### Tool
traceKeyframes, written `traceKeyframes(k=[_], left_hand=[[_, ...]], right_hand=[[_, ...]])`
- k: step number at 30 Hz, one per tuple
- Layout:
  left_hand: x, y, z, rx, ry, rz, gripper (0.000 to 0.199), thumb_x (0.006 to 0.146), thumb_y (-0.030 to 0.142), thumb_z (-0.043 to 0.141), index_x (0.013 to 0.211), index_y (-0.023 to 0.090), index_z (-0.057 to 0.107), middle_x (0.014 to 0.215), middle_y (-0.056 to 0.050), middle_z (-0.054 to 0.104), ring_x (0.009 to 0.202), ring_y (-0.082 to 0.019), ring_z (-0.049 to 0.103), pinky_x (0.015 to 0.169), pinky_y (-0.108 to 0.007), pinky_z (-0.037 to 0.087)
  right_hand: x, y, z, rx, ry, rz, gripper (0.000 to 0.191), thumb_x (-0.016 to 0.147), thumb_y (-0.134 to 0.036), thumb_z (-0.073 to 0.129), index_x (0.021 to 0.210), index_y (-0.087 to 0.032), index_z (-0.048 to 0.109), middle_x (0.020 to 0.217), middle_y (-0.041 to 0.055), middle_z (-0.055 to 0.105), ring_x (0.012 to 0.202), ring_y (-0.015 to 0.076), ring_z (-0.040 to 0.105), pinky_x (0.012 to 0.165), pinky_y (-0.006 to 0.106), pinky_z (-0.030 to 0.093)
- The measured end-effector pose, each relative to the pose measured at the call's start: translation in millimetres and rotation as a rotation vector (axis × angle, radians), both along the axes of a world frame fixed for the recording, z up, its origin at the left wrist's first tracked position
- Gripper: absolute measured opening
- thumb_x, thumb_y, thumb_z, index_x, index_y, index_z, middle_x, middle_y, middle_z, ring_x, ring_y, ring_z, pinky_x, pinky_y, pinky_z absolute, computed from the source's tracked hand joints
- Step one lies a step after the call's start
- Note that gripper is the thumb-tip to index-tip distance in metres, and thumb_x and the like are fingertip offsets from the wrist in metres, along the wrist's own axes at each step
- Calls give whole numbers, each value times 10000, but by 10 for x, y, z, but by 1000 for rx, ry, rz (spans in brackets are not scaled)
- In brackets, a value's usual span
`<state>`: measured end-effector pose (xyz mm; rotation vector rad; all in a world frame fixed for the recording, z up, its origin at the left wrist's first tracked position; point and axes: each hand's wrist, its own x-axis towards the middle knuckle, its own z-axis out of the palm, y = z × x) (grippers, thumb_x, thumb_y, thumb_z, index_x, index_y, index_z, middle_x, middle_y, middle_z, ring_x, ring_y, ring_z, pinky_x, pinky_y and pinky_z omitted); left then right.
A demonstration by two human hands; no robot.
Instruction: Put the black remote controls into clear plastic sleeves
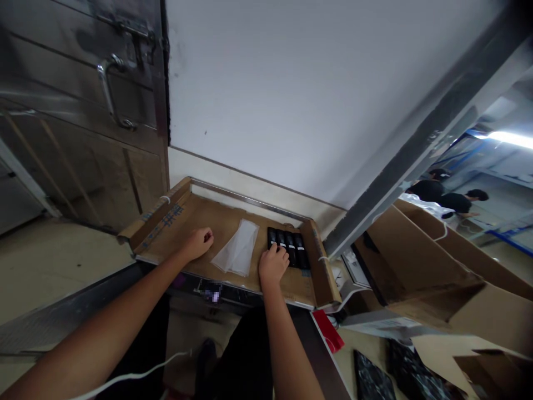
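My left hand (200,243) is closed, its fingers curled over the brown cardboard lining (227,214) of the worktop. Nothing shows in it. Beside it, in the middle, lie overlapping flat, translucent white plastic bags (238,250). My right hand (273,265) is at the near left end of a row of several black oblong items (300,253) with small white labels. Its bent fingers close on the leftmost one, and they hide part of it. The items lie side by side along the right of the cardboard.
Raised cardboard walls (323,266) edge the worktop left and right. Behind it is a white wall (266,100), with a metal door (83,111) to the left. Large open cartons (433,261) stand at right; black bags (375,375) lie on the floor. Two people (456,201) are farther off.
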<state>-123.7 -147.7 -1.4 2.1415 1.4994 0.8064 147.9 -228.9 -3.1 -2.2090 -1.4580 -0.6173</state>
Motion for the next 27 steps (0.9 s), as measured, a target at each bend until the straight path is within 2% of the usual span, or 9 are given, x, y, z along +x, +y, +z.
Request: traceKeyframes(k=[6,9,12,20,27], left_hand=[[3,8,13,-30,-3,11,115,872,246,536,802,185,605,740,-16,633,692,-149,542,665,-274,342],[13,11,7,-20,2,17,116,868,243,534,793,183,598,715,-12,617,672,-147,533,655,-279,332],[23,11,-3,-2,-2,20,113,864,241,537,782,180,585,690,-6,592,661,-143,521,656,-280,329],[11,31,-85,30,-29,-1,90,850,235,546,775,188,558,675,9,559,646,-139,500,645,-274,323],[2,-13,-114,60,-71,-20,65,840,211,554,778,190,555,708,2,568,688,-151,514,667,-274,358]], right_hand=[[-34,-41,48,-33,-9,-29,239,866,-172,524,1075,-122,629,1048,182,570,934,315,524,756,397,366],[-48,-51,69,-31,4,-13,277,856,-159,525,1116,-121,615,1088,187,555,960,314,517,772,398,361],[-60,-51,83,-27,0,35,270,849,-160,540,1105,-129,619,1076,175,556,979,314,511,787,396,358],[-73,-22,76,-104,-63,170,86,894,-168,533,944,-145,598,955,121,599,905,261,550,749,346,364],[-122,-65,84,-193,40,281,105,961,-213,486,1011,-171,569,923,64,638,787,184,596,618,278,329]])
